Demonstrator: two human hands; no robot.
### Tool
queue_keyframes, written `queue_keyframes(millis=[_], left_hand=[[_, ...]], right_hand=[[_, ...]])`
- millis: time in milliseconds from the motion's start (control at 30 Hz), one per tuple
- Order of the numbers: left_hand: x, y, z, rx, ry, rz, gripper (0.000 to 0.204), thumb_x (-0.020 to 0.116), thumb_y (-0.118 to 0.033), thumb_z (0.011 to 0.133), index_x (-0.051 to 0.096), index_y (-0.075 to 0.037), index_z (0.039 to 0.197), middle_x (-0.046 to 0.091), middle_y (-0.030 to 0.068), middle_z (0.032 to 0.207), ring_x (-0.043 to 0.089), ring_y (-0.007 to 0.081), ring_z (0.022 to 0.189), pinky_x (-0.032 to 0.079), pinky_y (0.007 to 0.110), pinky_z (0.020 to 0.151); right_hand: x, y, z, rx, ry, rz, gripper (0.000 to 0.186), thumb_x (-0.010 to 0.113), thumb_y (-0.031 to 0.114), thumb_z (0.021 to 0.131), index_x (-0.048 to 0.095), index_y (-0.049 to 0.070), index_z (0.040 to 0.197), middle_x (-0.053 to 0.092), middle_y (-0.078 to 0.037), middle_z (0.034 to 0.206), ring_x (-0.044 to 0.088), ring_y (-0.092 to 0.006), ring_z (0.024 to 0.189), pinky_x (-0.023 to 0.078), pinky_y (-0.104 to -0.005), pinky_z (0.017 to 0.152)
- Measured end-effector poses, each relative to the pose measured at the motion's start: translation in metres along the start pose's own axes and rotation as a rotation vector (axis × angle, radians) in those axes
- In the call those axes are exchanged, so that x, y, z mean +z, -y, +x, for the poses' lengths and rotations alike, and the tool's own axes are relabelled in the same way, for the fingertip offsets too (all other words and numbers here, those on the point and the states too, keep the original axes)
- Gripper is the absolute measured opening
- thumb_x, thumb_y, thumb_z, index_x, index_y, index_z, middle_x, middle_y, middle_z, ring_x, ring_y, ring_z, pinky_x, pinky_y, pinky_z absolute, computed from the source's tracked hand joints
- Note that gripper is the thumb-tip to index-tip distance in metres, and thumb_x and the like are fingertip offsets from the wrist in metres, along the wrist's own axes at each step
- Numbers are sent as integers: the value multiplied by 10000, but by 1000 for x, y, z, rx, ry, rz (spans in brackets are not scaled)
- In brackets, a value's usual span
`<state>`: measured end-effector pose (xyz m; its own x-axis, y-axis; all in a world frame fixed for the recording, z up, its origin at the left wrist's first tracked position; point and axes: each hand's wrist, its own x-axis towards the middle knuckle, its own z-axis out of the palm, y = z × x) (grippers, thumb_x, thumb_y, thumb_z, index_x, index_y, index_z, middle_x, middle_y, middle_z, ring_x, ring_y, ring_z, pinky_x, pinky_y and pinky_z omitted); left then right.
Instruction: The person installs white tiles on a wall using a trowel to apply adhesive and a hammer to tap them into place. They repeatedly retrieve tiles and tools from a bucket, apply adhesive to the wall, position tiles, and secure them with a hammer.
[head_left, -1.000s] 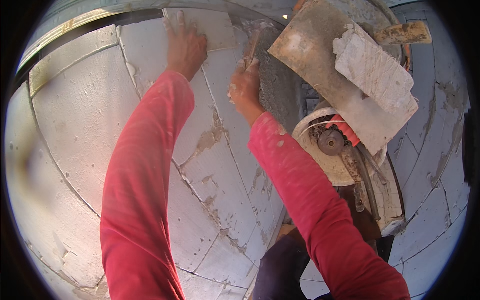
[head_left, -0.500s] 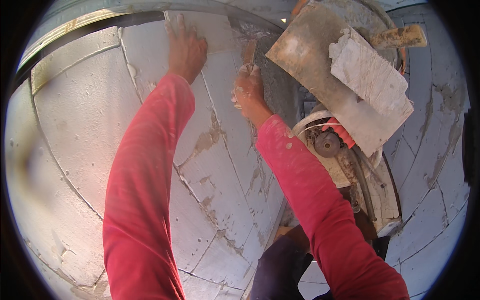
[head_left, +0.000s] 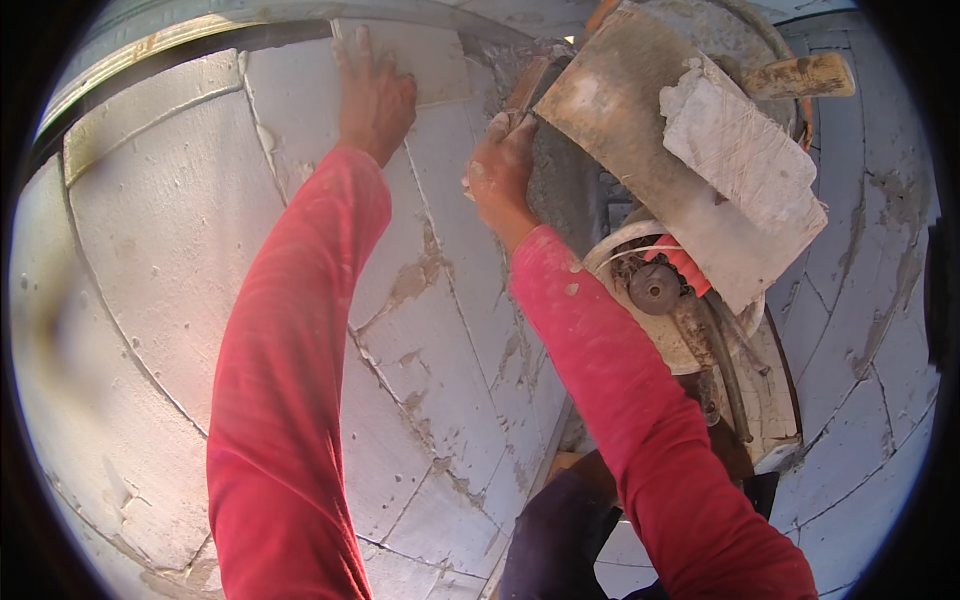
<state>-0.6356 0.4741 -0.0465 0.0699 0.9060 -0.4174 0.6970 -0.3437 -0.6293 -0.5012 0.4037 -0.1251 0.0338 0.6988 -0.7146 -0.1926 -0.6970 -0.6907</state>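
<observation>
My left hand [head_left: 377, 108] lies on the top of the pale block wall [head_left: 290, 110], fingers stretched out. It touches the left end of a small cut block piece [head_left: 432, 62] at the wall's far edge. Farther right, my right hand [head_left: 500, 172] is closed round a brown, wooden-looking tool [head_left: 528, 88] with a dark edge. Its far end tilts up and right, close to the corner of a metal sheet; its exact kind cannot be made out. Grey mortar [head_left: 552, 165] coats the wall face beside this hand. Dried pale smears mark the fingers.
On the right, a dirty metal sheet [head_left: 620, 110] carries a broken white block [head_left: 740, 150]. A wooden-handled tool [head_left: 800, 76] lies behind it. Below stands a bucket [head_left: 615, 240] holding a round disc [head_left: 654, 288], a red-handled item [head_left: 682, 262] and other tools.
My right hand's tool has swung from near upright to a tilt up and right, nearer the metal sheet, and shows larger. My left hand has stayed at the block piece.
</observation>
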Motion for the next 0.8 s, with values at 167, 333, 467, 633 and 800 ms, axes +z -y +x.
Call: queue_keyframes(millis=[167,333,467,633,800], left_hand=[[1,1,-5,-24,184,47,445,686,-424,891,707,-278,1311,465,73,1587,204,453,1540,109,738,1199],[-5,1,2,-16,154,71,435,684,-413,893,712,-275,1304,472,74,1584,210,459,1537,117,736,1198],[-2,2,1,-21,158,63,433,688,-406,891,714,-271,1302,476,77,1579,208,461,1536,121,735,1198],[10,5,-11,-26,-4,-3,358,454,-306,1035,791,-184,1023,559,95,1501,276,461,1512,139,731,1199],[4,4,-4,-15,-31,-8,362,453,-311,1037,793,-187,1040,566,102,1493,277,456,1513,133,725,1203]], right_hand=[[-17,16,-13,385,358,-31,352,401,291,1095,366,13,1308,614,-194,933,655,-280,632,539,-387,512],[-11,5,-1,130,95,-52,304,391,299,1098,399,57,1282,566,-123,884,590,-202,587,489,-339,469],[-13,15,-8,296,284,-100,339,398,297,1096,377,28,1302,614,-185,914,638,-268,598,534,-383,498],[-24,36,-17,313,270,-10,321,392,305,1099,400,63,1308,563,-105,856,572,-174,569,487,-316,461],[-8,17,-13,273,312,-117,370,378,288,1101,345,13,1345,637,-259,993,681,-297,626,545,-399,493]])
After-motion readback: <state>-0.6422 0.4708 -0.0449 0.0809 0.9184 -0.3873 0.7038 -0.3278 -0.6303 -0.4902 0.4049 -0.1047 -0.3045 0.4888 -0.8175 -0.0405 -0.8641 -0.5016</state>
